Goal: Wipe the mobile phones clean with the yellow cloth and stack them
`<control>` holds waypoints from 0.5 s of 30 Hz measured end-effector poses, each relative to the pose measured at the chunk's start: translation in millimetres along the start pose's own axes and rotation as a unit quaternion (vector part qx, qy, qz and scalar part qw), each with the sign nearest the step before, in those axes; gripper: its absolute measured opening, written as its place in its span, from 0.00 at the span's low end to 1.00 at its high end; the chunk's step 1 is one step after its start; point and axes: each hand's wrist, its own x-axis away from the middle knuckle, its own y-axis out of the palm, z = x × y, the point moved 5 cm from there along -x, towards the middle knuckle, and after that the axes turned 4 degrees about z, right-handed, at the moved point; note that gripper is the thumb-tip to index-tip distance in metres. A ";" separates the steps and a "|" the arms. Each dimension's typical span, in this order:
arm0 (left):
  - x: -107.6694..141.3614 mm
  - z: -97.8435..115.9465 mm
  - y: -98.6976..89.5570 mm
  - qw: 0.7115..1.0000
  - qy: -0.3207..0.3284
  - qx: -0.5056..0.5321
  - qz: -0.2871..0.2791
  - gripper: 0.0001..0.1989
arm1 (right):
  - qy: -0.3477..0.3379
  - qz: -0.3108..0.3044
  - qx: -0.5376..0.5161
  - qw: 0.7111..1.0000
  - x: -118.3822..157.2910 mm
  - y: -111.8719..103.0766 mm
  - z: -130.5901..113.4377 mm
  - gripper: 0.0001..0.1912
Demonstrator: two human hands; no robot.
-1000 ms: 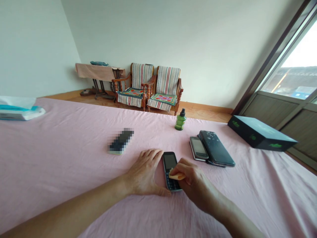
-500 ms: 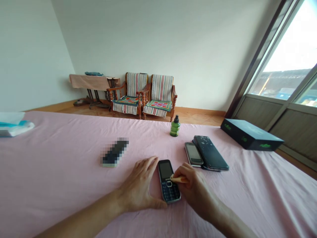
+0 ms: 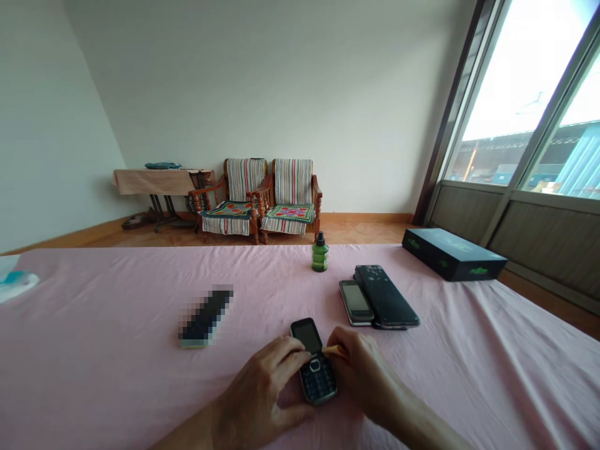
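Note:
A dark keypad phone [image 3: 319, 381] lies face up on the pink cloth [image 3: 117, 381], its screen pointing away from me. My left hand [image 3: 265, 387] steadies it from the left, bent fingertips over its edge beside the lower screen and the thumb near its lower left side. On the other side, my right hand [image 3: 368, 372] pinches a small tan stick [image 3: 338, 352] with a pale tip. That tip meets the phone's right edge, around where screen and keypad join. Most of the stick is hidden in the fingers.
A touchscreen phone [image 3: 357, 302] lies against a large dark phone [image 3: 387, 297] on the right. Behind stand a green bottle [image 3: 319, 255] and a black box [image 3: 454, 253]. At left are a pixelated dark phone [image 3: 206, 317] and a white-blue packet [image 3: 16, 284]. Two chairs [image 3: 288, 200] stand beyond.
My left fingers have come from beside the phone onto its left edge. The stick's tip has shifted from the phone's front to its right edge. The camera view has tilted up.

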 end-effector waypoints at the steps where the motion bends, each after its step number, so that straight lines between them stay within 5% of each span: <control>1: -0.3 -0.1 0.1 1.000 -0.002 0.007 0.002 0.30 | 0.006 0.002 -0.006 1.000 -0.5 0.7 1.3 0.08; 15: -3.7 -3.3 -6.3 0.998 -0.031 0.038 0.049 0.26 | 0.028 0.024 -0.133 0.990 -0.9 6.3 -1.2 0.07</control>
